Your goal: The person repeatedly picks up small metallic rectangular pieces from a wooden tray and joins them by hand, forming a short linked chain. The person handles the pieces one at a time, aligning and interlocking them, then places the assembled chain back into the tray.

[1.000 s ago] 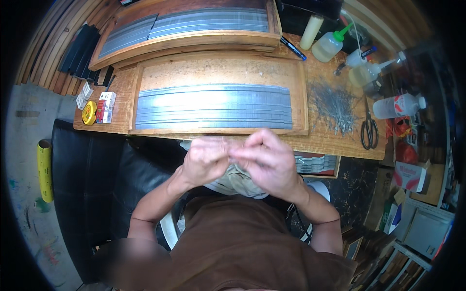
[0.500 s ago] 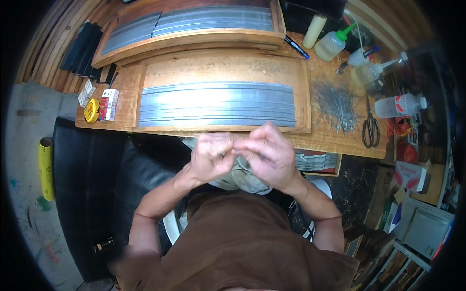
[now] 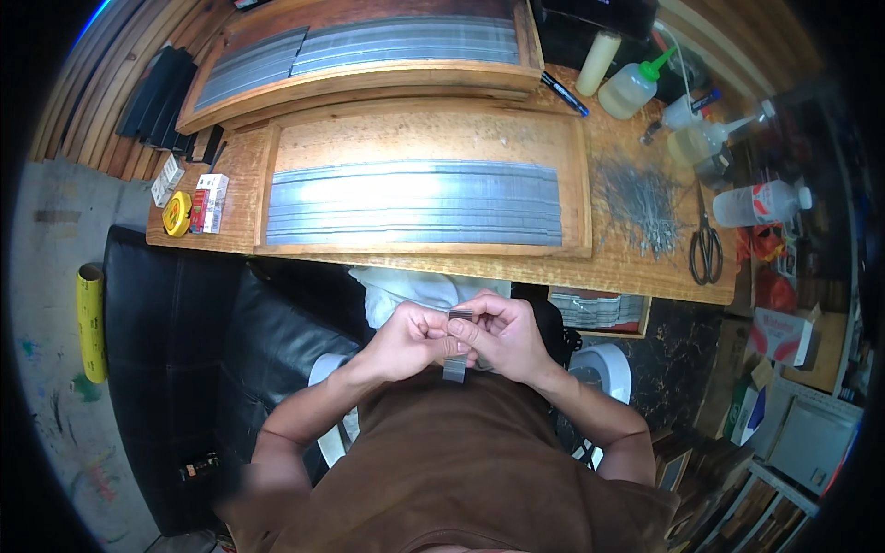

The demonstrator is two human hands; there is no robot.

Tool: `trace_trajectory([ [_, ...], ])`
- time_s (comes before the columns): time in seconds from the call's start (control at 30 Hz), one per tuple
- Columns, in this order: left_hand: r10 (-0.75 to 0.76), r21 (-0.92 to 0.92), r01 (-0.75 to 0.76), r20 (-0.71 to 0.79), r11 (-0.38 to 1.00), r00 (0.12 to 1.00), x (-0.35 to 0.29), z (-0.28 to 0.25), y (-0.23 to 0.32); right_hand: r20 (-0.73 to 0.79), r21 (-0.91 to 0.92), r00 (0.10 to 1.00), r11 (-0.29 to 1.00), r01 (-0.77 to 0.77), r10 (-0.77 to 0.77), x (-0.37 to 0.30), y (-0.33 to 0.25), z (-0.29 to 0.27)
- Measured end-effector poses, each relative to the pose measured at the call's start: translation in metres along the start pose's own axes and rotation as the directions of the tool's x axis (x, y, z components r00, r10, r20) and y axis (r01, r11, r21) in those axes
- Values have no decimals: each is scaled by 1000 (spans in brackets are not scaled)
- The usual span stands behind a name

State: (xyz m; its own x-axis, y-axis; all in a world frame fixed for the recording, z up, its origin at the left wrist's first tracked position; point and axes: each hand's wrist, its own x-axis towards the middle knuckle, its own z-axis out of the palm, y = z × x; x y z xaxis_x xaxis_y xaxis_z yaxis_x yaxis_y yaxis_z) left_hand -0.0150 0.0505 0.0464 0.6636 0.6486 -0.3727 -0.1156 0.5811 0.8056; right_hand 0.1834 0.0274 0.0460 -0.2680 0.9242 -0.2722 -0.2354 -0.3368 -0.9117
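Note:
My left hand (image 3: 407, 343) and my right hand (image 3: 509, 339) meet in front of my chest, fingers closed. Between them they pinch a small bundle of thin grey strips (image 3: 454, 370); its striped end shows at the top between the fingertips, and a flat part hangs out below. The middle of the bundle is hidden by my thumbs and fingers. Beyond my hands, long thin grey strips (image 3: 415, 207) lie side by side in a shallow wooden tray (image 3: 424, 249) on the table.
Behind stands another wooden tray (image 3: 359, 78) of grey strips. To the right are a tangled heap of thin grey pieces (image 3: 641, 203), black scissors (image 3: 706, 244), a green-capped bottle (image 3: 631, 88) and a water bottle (image 3: 761, 203). A yellow tape measure (image 3: 177, 213) sits at the left.
Both hands have drawn down from the table's front edge toward my chest. The bundle of grey strips between them now shows clearly; before, the fingers mostly hid what they held.

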Motion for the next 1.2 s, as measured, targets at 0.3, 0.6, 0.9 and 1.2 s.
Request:
trace_trajectory([
  [0.3,-170,-2,171,-81,985,982,31,-24,13,-139,352,972,927,-130,189,26,26,-3],
  [0.6,97,40,-100,64,994,993,18,-24,-10,-147,-39,988,998,41,-46,7,17,4],
  [0.9,582,660,-423,-26,621,813,-6,-7,-31,60,-462,889,777,428,-454,-2,13,8],
  [1.2,633,605,-435,-154,667,759,-2,3,-23,113,-466,874,751,467,-473,7,-7,10],
])
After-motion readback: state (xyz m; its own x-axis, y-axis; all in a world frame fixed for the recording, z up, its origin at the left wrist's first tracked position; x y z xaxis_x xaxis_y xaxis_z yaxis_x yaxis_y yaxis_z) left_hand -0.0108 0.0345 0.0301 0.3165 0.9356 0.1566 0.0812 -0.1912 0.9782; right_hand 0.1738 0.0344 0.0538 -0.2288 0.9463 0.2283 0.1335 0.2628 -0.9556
